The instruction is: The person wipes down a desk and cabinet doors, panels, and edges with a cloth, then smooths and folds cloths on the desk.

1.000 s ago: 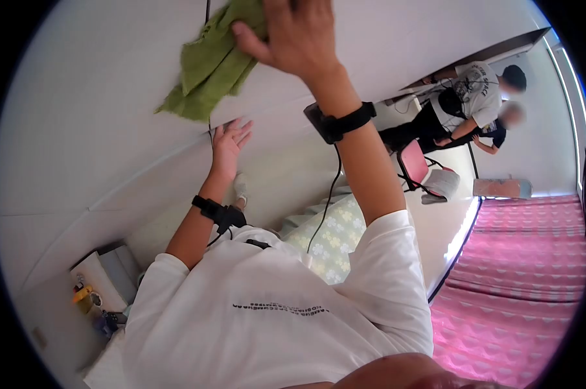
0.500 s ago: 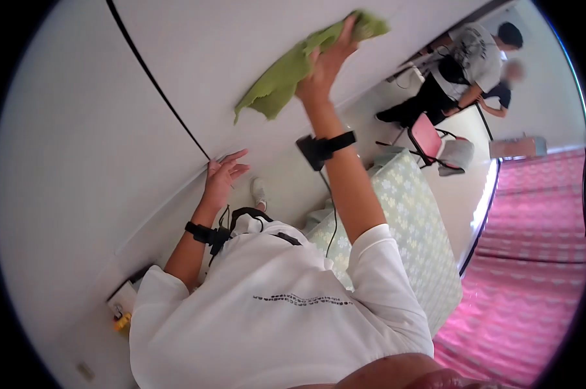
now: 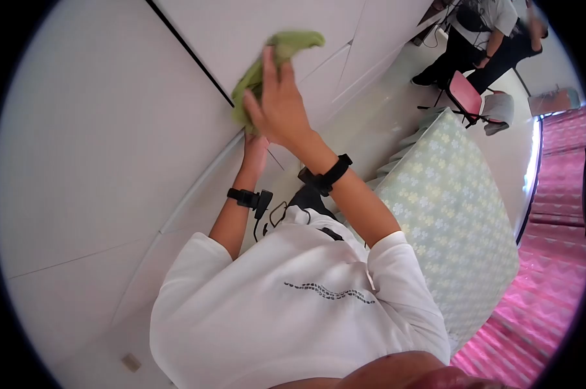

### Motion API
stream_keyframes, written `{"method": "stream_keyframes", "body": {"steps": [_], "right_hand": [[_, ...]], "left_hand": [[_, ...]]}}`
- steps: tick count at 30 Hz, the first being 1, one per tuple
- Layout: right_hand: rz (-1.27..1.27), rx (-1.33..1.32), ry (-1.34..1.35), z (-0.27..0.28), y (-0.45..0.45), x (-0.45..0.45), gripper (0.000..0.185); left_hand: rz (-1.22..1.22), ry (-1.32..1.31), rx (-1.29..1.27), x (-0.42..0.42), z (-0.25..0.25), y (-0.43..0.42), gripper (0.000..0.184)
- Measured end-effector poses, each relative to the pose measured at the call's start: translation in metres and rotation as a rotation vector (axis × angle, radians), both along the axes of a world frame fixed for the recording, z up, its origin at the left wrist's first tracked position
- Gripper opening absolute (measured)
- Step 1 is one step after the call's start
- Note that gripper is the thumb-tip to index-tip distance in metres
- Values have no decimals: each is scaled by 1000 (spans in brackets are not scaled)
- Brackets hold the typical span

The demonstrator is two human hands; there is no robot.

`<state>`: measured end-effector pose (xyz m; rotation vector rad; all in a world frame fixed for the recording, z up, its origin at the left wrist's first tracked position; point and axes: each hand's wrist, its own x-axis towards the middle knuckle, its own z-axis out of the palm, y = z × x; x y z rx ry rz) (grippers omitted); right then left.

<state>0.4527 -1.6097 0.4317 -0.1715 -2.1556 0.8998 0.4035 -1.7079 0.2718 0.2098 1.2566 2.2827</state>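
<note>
My right hand [image 3: 281, 109] has a green cloth [image 3: 297, 41] under its fingers and thumb, up against a white panelled surface [image 3: 137, 129]. The cloth is bunched, with one end trailing to the upper right. Just below it is my left hand [image 3: 256, 144], its fingers hidden behind the cloth and my right hand. Whether the left hand also grips the cloth does not show. A thin dark line [image 3: 275, 157] runs down beside the left hand; what it is I cannot make out. Black straps with small devices circle both my wrists.
A table with a flowered cloth [image 3: 448, 214] stands to my right. Past it are a pink folding chair [image 3: 464, 94] with a grey cloth [image 3: 499, 111] on it and two people [image 3: 484, 39]. Pink curtains [image 3: 558, 246] hang at the far right. A black seam [image 3: 189, 52] crosses the white surface.
My right hand has brought the cloth down and to the left, bunching it. My left hand has moved up and right to meet it, its fingers now out of sight. The view has shifted.
</note>
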Motion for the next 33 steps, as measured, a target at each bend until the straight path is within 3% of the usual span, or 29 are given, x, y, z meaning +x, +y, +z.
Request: {"method": "stream_keyframes", "body": {"steps": [1, 5, 8, 11, 13, 16, 17, 19, 22, 26, 28, 29, 31, 32, 33], "right_hand": [[54, 167, 62, 12, -2, 5, 75], [78, 354, 233, 31, -15, 3, 74], [10, 277, 253, 34, -21, -3, 77], [-102, 154, 197, 39, -8, -5, 86], [-168, 33, 123, 32, 6, 1, 92], [-106, -78, 117, 12, 29, 16, 107], [-138, -92, 117, 2, 30, 25, 107], [-119, -224, 2, -25, 24, 38, 103], [-122, -332, -111, -52, 7, 64, 97], [-232, -271, -7, -54, -4, 92, 89], [-315, -138, 128, -23, -1, 106, 77], [-322, -147, 125, -12, -1, 108, 77], [-399, -31, 300, 3, -1, 109, 69], [-393, -33, 291, 2, -3, 110, 69], [-433, 8, 331, 6, -7, 110, 66]], "left_hand": [[6, 12, 2, -2, 0, 2, 43], [-105, -11, 46, -1, 7, 9, 52], [-221, -8, 25, 4, 28, 7, 58], [-263, 34, -160, 16, 38, 11, 56], [-324, 248, -266, 15, 23, 10, 54], [-355, 271, -153, 29, 16, 16, 44], [-389, 271, -164, 27, 9, 16, 44], [-577, 541, -299, 21, -9, 16, 46], [-573, 694, -428, 35, 6, 11, 49], [-717, 789, -338, 35, 4, 11, 48], [-831, 950, -420, 35, 10, 10, 47], [-842, 946, -425, 35, 2, 12, 47], [-959, 517, -186, 37, -10, 17, 47], [-955, 507, -186, 39, -9, 13, 47], [-935, 475, -253, 44, 26, 14, 48]]}}
